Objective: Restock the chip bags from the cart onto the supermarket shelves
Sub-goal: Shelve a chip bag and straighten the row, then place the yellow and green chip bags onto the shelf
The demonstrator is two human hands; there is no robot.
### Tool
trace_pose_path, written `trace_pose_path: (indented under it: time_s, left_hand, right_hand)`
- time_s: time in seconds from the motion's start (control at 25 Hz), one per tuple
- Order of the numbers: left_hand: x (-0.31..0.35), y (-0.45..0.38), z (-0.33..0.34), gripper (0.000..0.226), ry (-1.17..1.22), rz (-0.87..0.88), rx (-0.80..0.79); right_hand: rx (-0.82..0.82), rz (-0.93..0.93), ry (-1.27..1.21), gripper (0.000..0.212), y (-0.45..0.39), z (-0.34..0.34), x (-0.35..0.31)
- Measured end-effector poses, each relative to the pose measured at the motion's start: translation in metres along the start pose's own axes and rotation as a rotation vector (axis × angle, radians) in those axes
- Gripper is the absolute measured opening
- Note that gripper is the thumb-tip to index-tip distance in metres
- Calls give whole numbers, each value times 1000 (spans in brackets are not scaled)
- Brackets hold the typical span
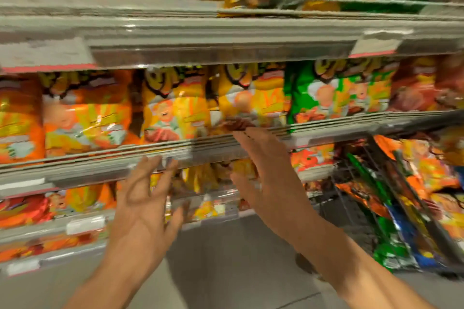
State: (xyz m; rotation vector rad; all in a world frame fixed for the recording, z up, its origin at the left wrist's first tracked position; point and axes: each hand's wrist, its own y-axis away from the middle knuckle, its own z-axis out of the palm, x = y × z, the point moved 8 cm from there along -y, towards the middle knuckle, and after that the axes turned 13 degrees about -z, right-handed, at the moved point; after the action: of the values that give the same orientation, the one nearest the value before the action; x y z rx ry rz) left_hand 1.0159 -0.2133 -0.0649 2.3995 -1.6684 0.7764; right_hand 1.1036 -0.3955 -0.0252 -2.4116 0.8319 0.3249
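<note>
Both hands are up at the shelves, neither holding a bag. Left hand (143, 198) is hanging wide, fingers spread, fingertips just at the front rail (100, 170) of the middle shelf. Right hand (261, 170) is flat, fingers straight, tips reaching over that rail and touching the base of a yellow bag (248, 100). Frame is heavily motion-blurred, so exact contact is hard to call.

Chip bags are sitting in 2 places: rows standing on the shelves, and a loose heap in the wire cart (401, 208) at right, well apart from both hands. Plenty left in the cart, so restocking looks far from done.

My read: the right hand is nudging the yellow bag back into its row.

Risks from here:
- Pushing at the base only could be tipping the bag's top forward over the rail; it is a light, slippery thing.
- The row looks packed tight. Shoving 1 bag could be squeezing its neighbour, the other yellow bag (175, 108), or the green bag (334, 93) out of line or forward.
- Pressing hard on an air-filled bag could be crushing chips or popping a seam.
- Left fingertips are close to the rail and its price strip (85, 224) below; a fast reach could be snagging those.
- Cart heap is leaning; bags could be sliding out when it gets pulled from.
</note>
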Motion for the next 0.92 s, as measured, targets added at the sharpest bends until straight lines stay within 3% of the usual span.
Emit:
trace_pose_path:
  time_s: [0.24,0.36,0.52,0.72,0.92]
  left_hand:
    - [205,-24,86,50,187,140,-234]
    - [331,-31,134,53,156,273,-298]
    - [475,-43,198,38,187,340,-403]
    - [576,-52,268,40,98,374,-534]
    - [635,-75,334,50,117,383,-613]
  right_hand:
    - [176,329,64,57,143,-145,134]
    - [285,471,-3,54,217,-212,188]
    - [376,615,-16,48,297,-291,250]
    - [453,847,-44,61,364,-356,313]
    - [699,1084,-79,73,414,-377,346]
